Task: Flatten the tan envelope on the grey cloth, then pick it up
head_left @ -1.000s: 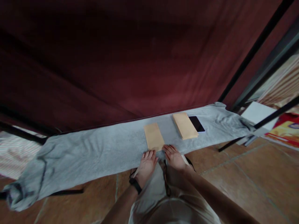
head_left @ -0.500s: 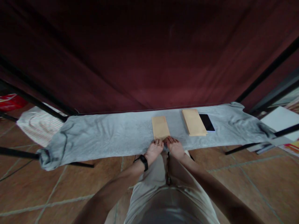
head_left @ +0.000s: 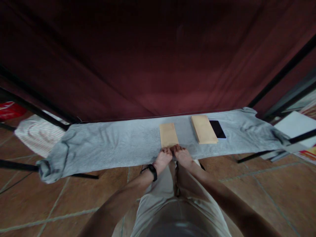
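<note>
A tan paper envelope lies flat on the grey cloth with its near end under my fingers. My left hand, a black band on its wrist, has curled fingers gripping that end at its left corner. Close beside it, my right hand holds the right corner, fingers bent the same way. The edge between the two hands is partly hidden by the fingers. To the right rests a stack of similar tan envelopes, and a dark-screened tablet or phone sticks out from behind it.
The grey cloth covers a narrow bench with black metal legs. A dark red curtain hangs behind it. White boards stand at the right, a striped cloth at the left. Below is a tiled floor.
The view has shifted very slightly. Both hands stay at the envelope's near end, with only a small shift of the fingers.
</note>
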Demonstrator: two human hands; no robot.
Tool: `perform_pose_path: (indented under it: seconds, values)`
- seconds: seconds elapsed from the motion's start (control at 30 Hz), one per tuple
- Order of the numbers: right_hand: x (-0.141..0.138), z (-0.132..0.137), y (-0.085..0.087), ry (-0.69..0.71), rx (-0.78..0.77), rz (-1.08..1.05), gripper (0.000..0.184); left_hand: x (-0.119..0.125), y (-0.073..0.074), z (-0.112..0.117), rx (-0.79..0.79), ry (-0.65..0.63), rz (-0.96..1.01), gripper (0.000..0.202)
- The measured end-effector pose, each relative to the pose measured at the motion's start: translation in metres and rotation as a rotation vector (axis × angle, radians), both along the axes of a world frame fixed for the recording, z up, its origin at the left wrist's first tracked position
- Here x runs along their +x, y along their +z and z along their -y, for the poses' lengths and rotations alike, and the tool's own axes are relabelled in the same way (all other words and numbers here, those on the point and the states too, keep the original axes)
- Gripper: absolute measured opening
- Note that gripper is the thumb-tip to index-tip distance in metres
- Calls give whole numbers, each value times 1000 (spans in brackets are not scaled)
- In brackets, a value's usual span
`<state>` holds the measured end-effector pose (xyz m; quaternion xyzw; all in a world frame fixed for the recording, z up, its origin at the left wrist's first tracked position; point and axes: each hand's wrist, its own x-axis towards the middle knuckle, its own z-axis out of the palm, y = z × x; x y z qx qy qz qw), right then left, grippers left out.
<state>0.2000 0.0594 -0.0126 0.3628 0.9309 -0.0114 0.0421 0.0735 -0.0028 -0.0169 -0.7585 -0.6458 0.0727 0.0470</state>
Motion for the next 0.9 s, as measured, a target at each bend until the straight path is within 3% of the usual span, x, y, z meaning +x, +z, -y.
perform_pose_path:
  seconds: [0.27, 0.4, 0.5, 0.6, 0.67, 0.73, 0.8, 0.9]
  values:
    - [-10, 6, -4, -81, 24, -79, 35, -6, 13, -7, 28, -32, -36, 25]
    - [-8, -1, 7, -106, -21, -139, 33, -17, 19, 2, 137, -32, 135, 34]
    - [5, -13, 21, -180, -96, -345, 34, -31, 23, 8, 402, 98, 476, 51]
    - [18, -23, 31, -375, -241, -798, 31, -39, 23, 8, 592, 377, 954, 74]
    - [21, -22, 33, -469, -438, -1196, 31, -35, 22, 4, 516, 592, 1367, 77]
    - [19, -12, 30, -503, -686, -1531, 35, -22, 22, -1, 259, 721, 1805, 69]
    - [14, 3, 23, -527, -910, -1707, 38, -5, 22, -6, 24, 726, 2118, 56]
    - [8, 25, 10, -583, -1092, -1764, 41, 19, 21, -10, 4, 672, 2227, 44]
